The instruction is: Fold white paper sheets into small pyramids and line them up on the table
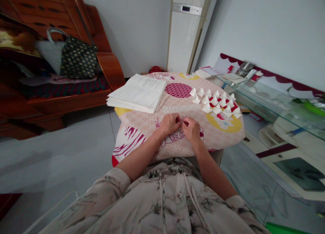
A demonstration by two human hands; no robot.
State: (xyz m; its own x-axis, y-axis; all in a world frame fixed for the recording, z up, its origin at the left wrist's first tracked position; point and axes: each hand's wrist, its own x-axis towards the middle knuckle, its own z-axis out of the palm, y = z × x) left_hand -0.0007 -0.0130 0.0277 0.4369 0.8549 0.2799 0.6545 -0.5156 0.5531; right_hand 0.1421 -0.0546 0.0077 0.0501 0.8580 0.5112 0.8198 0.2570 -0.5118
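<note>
Close together over the near part of a cloth-covered table, my left hand [172,123] and my right hand [191,127] have their fingertips pinched and almost meeting. Whatever lies between the fingers is too small and too covered to name. Just beyond the hands, the patterned pink tablecloth [142,120] carries purple drawings and yellow patches. Several small folded white paper pyramids [217,109] stand in rows to the right of my hands. A stack of white paper sheets [138,91], the top one with printed lines, lies to the left.
A glass-topped cabinet [274,108] with small items runs along the right wall. Behind the table stands a tall white air conditioner [186,37]. On the left is a wooden sofa [110,69] with a dotted dark bag [78,58] on it.
</note>
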